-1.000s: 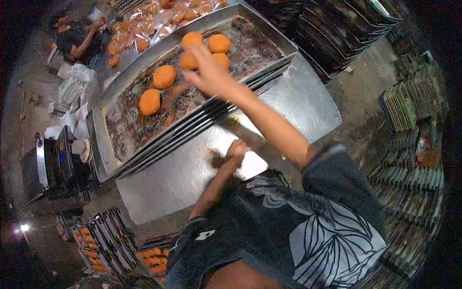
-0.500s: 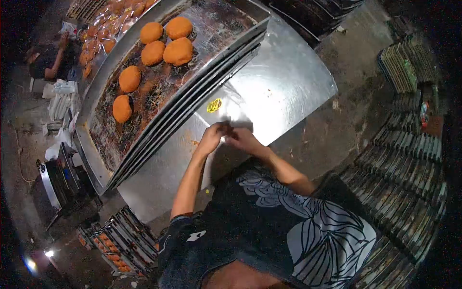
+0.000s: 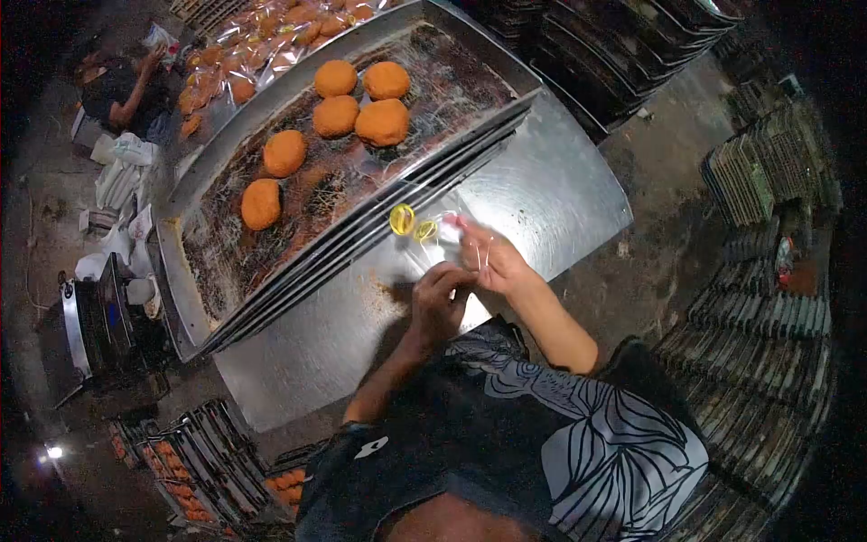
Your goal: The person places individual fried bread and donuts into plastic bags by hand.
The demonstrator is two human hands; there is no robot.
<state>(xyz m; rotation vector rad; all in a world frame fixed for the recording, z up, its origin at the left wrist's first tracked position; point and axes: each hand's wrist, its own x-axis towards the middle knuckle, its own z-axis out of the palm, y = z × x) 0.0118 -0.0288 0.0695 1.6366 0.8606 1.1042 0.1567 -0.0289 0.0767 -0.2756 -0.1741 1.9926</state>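
Observation:
A clear plastic bag with a yellow printed label (image 3: 426, 229) hangs between my hands over the metal table; its thin edges are hard to make out. My left hand (image 3: 439, 300) is closed, its fingers pinched at the near side of the bag. My right hand (image 3: 497, 262) is just to its right and touches the bag, with glinting film across its fingers. Those fingertips are partly blurred. A second yellow label (image 3: 402, 219) shows beside the first. Several round orange-brown buns (image 3: 383, 122) sit on the dark tray (image 3: 312, 203) beyond my hands.
The tray tops a stack of metal trays (image 3: 361, 237) on the shiny table (image 3: 578, 172). Bagged buns (image 3: 271, 41) are heaped behind it. Another person (image 3: 126, 99) is at the far left. Racks and stacked trays (image 3: 750, 343) line the right side.
My hands were close together near the table; now the right hand is raised and farther apart, with the clear bag showing. The view has shifted, so the tray appears farther right.

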